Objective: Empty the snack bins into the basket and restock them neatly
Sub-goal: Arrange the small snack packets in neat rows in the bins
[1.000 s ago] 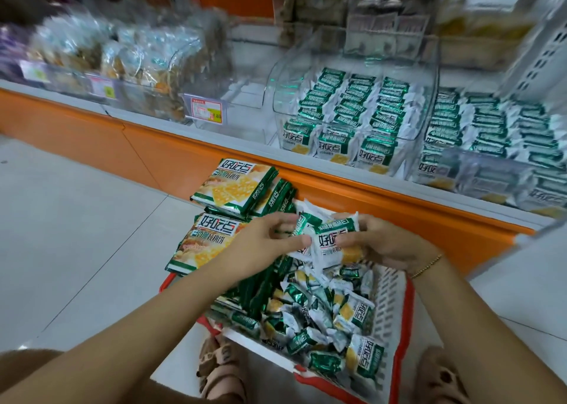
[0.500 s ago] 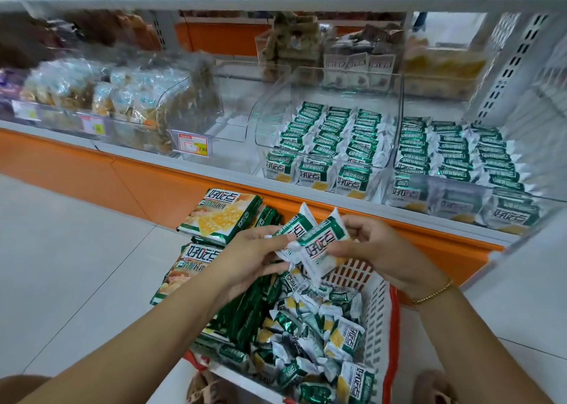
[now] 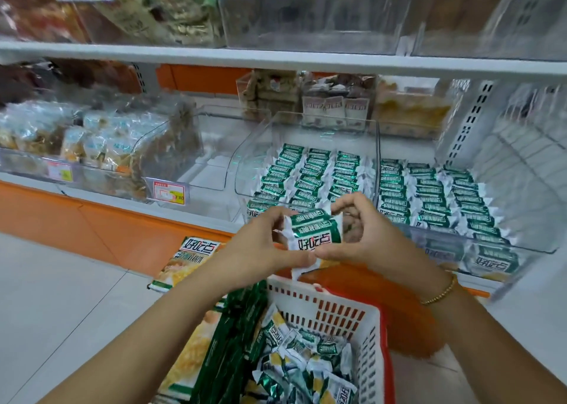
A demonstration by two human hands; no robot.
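Both hands pinch a small stack of packets [image 3: 313,231] between them, left hand [image 3: 257,247] curled round its 9 o'clock edge and right hand [image 3: 368,238] round its 3 o'clock edge. The stack sits above the basket's [image 3: 372,314] 12 o'clock rim, just short of the part-filled bin [image 3: 248,158] at 12. Packets look light, foil-slick and crinkly, likely brittle inside. I judge it best to hold the flat sides near the crimped ends, squeezing only enough to keep the stack square so none slides out.
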